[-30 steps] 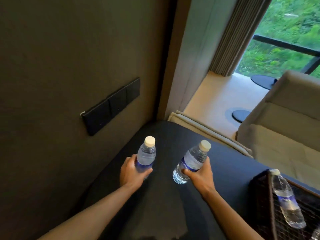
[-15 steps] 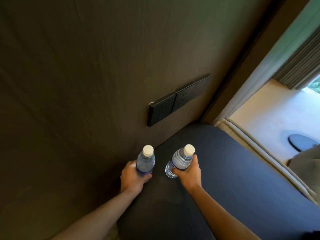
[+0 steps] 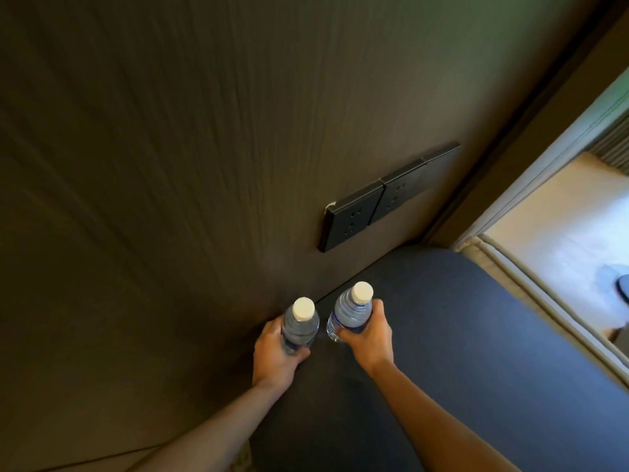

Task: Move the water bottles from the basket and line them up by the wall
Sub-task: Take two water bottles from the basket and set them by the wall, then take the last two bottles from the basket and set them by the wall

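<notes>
I hold two clear water bottles with white caps and blue labels. My left hand grips the left bottle, which stands upright close against the dark wall. My right hand grips the right bottle, tilted slightly, just to the right of the first and near the wall's base. Both bottles are at the dark tabletop; their bases are partly hidden by my fingers. The basket is out of view.
A row of black wall sockets sits on the wall above and to the right of the bottles. The tabletop's right edge drops to a light padded border and pale floor beyond.
Both hands have carried the bottles left toward the wall and lowered them near its base. My view has swung left, so the basket and chair have left the frame.
</notes>
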